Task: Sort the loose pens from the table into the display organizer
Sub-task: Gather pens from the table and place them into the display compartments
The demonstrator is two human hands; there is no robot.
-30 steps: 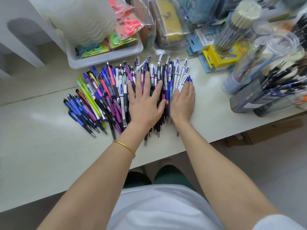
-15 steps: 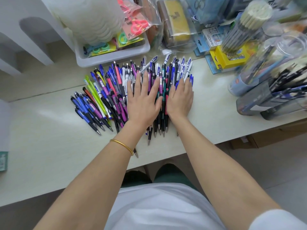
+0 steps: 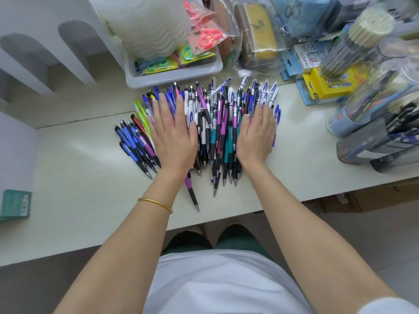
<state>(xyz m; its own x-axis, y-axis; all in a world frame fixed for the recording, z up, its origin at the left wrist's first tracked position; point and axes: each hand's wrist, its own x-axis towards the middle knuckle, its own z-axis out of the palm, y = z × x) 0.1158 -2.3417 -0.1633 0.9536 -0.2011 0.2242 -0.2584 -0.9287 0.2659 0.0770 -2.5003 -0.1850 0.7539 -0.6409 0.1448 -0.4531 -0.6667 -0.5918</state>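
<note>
both hands (image 3: 173, 134) flat on pens (image 3: 217, 130)

I read "AIHAO" on the blue-and-white pack (image 3: 308, 58) and "12" on the yellow box (image 3: 326, 85); print on the pens (image 3: 223, 132) blurs.

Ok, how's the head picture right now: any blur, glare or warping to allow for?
Head view: pens, left hand and right hand sharp mid-frame; display organizer at the right edge smeared by blur; a soft bright patch on the table left of the pens; wide-angle stretch towards the corners.
</note>
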